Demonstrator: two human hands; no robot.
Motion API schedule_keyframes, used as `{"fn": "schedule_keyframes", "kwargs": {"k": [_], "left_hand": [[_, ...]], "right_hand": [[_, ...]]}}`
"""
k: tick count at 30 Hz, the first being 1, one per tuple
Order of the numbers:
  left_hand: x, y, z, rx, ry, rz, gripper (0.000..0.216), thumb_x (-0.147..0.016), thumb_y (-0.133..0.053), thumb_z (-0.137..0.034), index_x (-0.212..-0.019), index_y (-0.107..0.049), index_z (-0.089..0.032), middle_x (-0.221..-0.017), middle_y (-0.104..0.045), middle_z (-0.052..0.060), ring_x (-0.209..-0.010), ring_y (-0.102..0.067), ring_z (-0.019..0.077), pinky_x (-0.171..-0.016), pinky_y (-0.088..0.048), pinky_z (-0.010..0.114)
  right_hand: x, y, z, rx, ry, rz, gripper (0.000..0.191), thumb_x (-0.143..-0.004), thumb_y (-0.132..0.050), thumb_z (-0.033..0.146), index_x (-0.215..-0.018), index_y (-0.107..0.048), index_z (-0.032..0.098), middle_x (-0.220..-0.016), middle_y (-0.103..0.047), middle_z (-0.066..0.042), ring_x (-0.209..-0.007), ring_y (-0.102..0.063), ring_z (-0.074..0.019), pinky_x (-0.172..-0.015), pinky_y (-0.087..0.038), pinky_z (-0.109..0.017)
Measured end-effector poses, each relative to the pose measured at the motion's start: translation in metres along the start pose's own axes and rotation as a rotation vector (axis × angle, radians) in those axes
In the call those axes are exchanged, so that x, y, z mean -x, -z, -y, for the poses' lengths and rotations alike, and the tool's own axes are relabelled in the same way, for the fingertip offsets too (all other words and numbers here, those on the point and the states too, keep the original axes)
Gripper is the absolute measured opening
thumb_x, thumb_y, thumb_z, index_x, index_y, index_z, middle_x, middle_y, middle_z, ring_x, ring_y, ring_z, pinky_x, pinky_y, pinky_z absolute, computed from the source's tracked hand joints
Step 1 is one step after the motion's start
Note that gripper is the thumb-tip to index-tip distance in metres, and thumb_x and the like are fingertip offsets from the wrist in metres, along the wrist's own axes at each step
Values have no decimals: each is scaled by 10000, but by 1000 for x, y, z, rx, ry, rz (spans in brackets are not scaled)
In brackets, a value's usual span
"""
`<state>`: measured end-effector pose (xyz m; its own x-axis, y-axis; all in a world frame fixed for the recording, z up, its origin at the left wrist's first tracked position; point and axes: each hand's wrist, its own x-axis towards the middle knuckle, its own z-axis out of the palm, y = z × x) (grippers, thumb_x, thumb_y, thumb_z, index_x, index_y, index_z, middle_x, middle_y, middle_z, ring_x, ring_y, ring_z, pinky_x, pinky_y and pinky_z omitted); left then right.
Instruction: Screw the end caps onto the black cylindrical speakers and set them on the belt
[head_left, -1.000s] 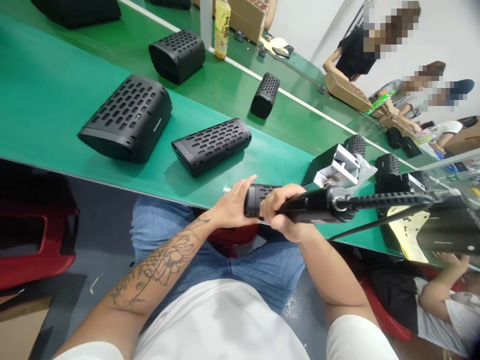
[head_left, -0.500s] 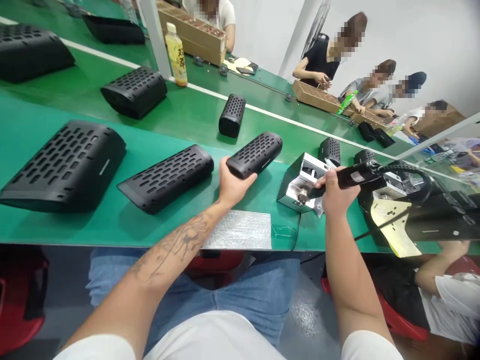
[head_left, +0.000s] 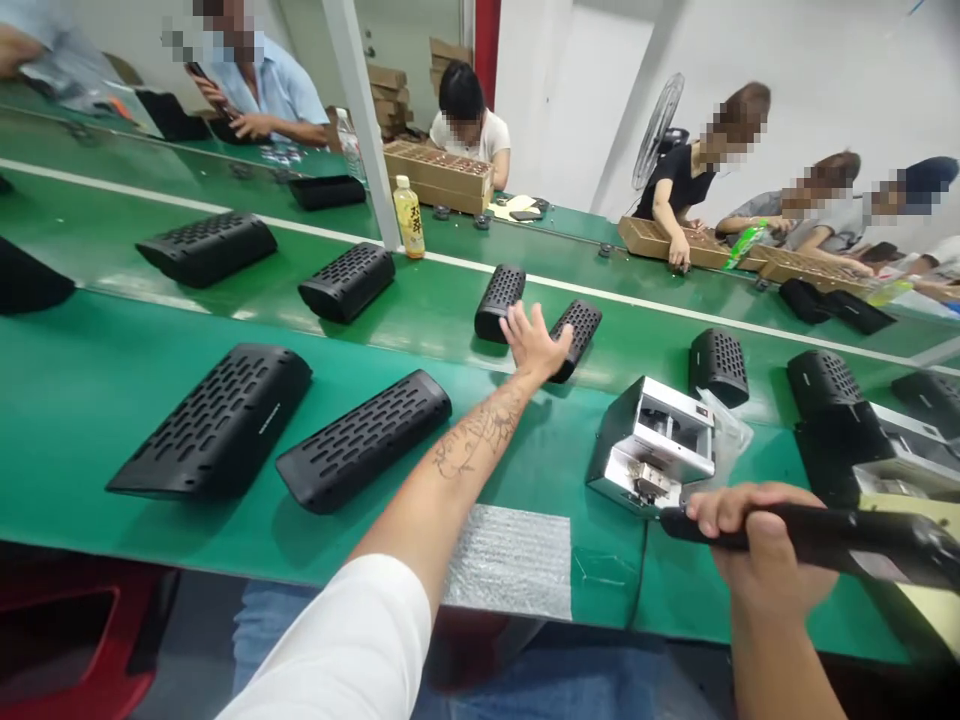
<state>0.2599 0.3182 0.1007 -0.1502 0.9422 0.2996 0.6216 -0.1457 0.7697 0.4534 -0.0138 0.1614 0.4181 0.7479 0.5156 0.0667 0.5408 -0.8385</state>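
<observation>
My left hand (head_left: 536,345) reaches out over the green belt, fingers spread, holding nothing. By its thumb lies a black perforated speaker housing (head_left: 579,335); I cannot tell if they touch. Another black housing (head_left: 501,298) stands just beyond the fingertips. My right hand (head_left: 776,555) is wrapped around a black electric screwdriver (head_left: 874,545), its front end pointing left beside a silver-and-black screw feeder (head_left: 652,445). Two larger perforated housings, one at the left (head_left: 217,420) and one nearer my arm (head_left: 367,435), rest on the near bench.
A silvery foam sheet (head_left: 517,560) lies at the bench's front edge. Several more housings (head_left: 349,282) are spread along the belt. A yellow drink bottle (head_left: 409,220) stands by a white post (head_left: 364,120). Across the belt, several people sit at cardboard boxes (head_left: 439,175).
My left hand has moved forward and let go of the housing, which now lies on the belt. The screwdriver stays in my right hand, lower and farther right. The view has shifted.
</observation>
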Motion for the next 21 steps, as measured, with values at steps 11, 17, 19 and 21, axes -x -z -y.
{"fn": "schedule_keyframes", "kwargs": {"k": [11, 17, 19, 21], "left_hand": [[-76, 122, 9, 90, 388, 161, 840, -843, -1121, -399, -1561, -812, -93, -1575, -856, 304, -1512, -823, 483, -1297, -674, 583], [33, 262, 55, 143, -140, 427, 963, -781, -1070, -635, -1644, -872, -255, -1594, -889, 104, -1577, -793, 469, -1427, -614, 595], [92, 300, 77, 59, -281, 524, 1093, -751, -1065, -709, -1748, -819, -332, -1671, -861, 78, -1641, -756, 504, -1476, -575, 660], [152, 322, 96, 25, -424, 588, 1088, -784, -1050, -699, -1792, -787, -385, -1709, -842, 77, -1632, -769, 505, -1473, -594, 675]], "right_hand": [[26, -22, 19, -66, -1, 60, 262, -994, -1070, 469, -1085, -885, 308, -649, -763, 46, -448, -665, -191, -526, -674, -385], [50, -32, 58, -86, 16, 83, 382, -988, -1058, 564, -1007, -773, 310, -558, -633, 124, -372, -572, -155, -487, -595, -319], [58, -34, 78, -132, 30, 147, 364, -1017, -1023, 567, -1005, -760, 316, -545, -580, 143, -329, -493, -132, -452, -554, -301], [67, -36, 96, -174, 47, 205, 337, -1035, -1003, 557, -1018, -768, 316, -548, -563, 147, -306, -442, -114, -425, -522, -288]]}}
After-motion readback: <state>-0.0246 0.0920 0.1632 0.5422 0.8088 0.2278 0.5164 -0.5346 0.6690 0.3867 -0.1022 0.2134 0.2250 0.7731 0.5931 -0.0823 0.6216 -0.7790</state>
